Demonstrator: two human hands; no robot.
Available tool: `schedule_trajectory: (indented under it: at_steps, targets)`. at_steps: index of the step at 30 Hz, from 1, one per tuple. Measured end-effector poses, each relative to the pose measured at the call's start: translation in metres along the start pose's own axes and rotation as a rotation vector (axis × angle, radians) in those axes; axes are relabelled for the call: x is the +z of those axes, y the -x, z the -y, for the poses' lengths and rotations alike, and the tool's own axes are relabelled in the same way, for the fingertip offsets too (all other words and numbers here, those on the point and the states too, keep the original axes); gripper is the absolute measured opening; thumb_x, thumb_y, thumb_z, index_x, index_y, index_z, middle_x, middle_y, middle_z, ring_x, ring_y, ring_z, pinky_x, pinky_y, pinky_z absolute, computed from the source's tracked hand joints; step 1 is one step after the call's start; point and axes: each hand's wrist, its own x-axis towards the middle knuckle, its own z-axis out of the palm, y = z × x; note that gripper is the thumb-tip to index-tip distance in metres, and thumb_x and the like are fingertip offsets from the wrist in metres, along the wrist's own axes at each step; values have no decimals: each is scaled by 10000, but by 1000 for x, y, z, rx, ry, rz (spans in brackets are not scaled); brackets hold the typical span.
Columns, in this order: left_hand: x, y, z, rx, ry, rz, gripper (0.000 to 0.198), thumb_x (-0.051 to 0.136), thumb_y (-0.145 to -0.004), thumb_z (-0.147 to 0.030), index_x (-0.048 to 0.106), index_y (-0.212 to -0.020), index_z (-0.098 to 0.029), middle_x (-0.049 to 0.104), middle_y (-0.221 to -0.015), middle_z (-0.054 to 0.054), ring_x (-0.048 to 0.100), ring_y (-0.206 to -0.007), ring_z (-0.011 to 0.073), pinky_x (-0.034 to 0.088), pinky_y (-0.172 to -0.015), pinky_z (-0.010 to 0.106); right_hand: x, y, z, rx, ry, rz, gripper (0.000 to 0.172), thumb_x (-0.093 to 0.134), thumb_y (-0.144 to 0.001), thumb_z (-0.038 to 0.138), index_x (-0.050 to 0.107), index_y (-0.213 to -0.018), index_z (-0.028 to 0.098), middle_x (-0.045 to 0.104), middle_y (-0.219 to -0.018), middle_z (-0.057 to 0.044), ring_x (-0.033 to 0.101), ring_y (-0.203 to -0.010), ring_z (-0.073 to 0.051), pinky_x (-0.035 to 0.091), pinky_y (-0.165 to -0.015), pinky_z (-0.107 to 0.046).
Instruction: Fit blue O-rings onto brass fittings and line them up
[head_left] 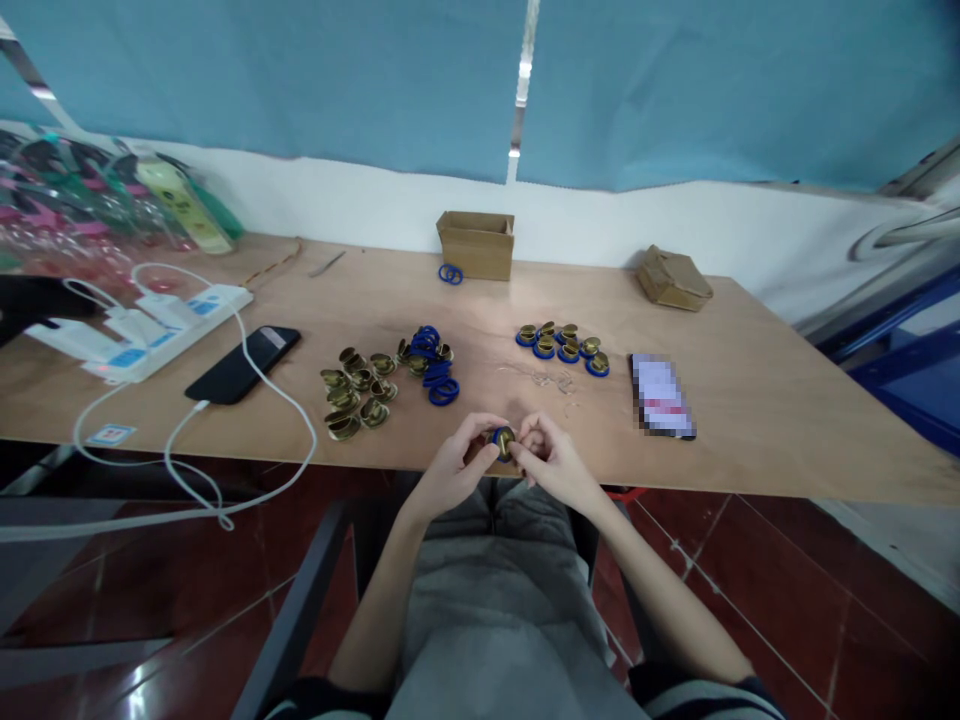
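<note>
My left hand and my right hand meet at the table's front edge. Between their fingertips is a brass-coloured metal piece with a blue ring around it. The left thumb and fingers grip its left side; the right fingers pinch its right side. Loose brass-coloured pieces lie to the left, beside a heap of blue rings. Beyond the right hand stands a group of brass pieces with blue rings fitted. Small thin clear scraps lie just in front of that group.
An open cardboard box stands at the back, two blue rings beside it. A brown package lies back right, a lit phone nearer. On the left are a black phone, a power strip, cables and bottles.
</note>
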Motion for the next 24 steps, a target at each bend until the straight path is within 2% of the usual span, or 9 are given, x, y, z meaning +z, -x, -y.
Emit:
schedule_trajectory:
  at_steps: [5, 8, 11, 13, 17, 21, 24]
  targets:
    - [3, -2, 5, -39, 79, -112, 294, 559, -970, -302, 494, -1242, -211, 637, -1125, 79, 659, -1011, 166, 543, -920, 313, -6, -1, -3, 7, -76, 48, 289, 625, -902, 465, 456, -945, 236, 577, -591, 95, 498, -377, -77, 401, -408, -194]
    - [5, -3, 7, -81, 122, -192, 373, 679, -878, -302, 486, -1186, -219, 631, -1087, 56, 667, -982, 154, 546, -893, 296, -6, -1, -4, 1, -76, 55, 284, 621, -911, 465, 467, -952, 230, 579, -600, 91, 508, -384, -77, 400, -412, -194]
    - [9, -5, 7, -88, 66, -317, 475, 787, -764, -294, 495, -1131, -220, 640, -1070, 46, 679, -925, 152, 552, -824, 273, -6, -1, -4, -1, -79, 59, 277, 621, -916, 458, 472, -959, 229, 583, -612, 89, 518, -392, -79, 409, -422, -197]
    - [12, -6, 5, -103, -32, -354, 445, 801, -744, -290, 526, -1086, -212, 660, -992, 28, 677, -835, 146, 541, -746, 255, -5, 0, -4, -5, -73, 52, 278, 622, -917, 460, 476, -967, 229, 586, -619, 87, 524, -399, -80, 412, -429, -198]
    - [15, -7, 1, -78, -301, -326, 269, 777, -768, -272, 636, -984, -197, 648, -812, -6, 581, -659, 126, 469, -614, 235, -5, 0, -4, -15, -59, 38, 292, 627, -912, 474, 488, -978, 226, 587, -628, 82, 525, -404, -81, 411, -432, -198]
    - [15, -7, -1, 19, -416, -250, 224, 737, -788, -202, 684, -1006, -206, 652, -871, 10, 537, -653, 125, 459, -625, 244, -4, 0, -5, -9, -67, 40, 311, 642, -901, 484, 482, -987, 232, 579, -625, 85, 521, -404, -81, 418, -436, -201]
    - [15, -7, -1, 17, -441, -190, 250, 709, -795, -160, 699, -1039, -216, 664, -928, 23, 560, -680, 135, 471, -651, 255, -3, -1, -5, -7, -67, 40, 328, 668, -882, 474, 493, -1027, 238, 557, -618, 93, 515, -403, -85, 407, -423, -199]
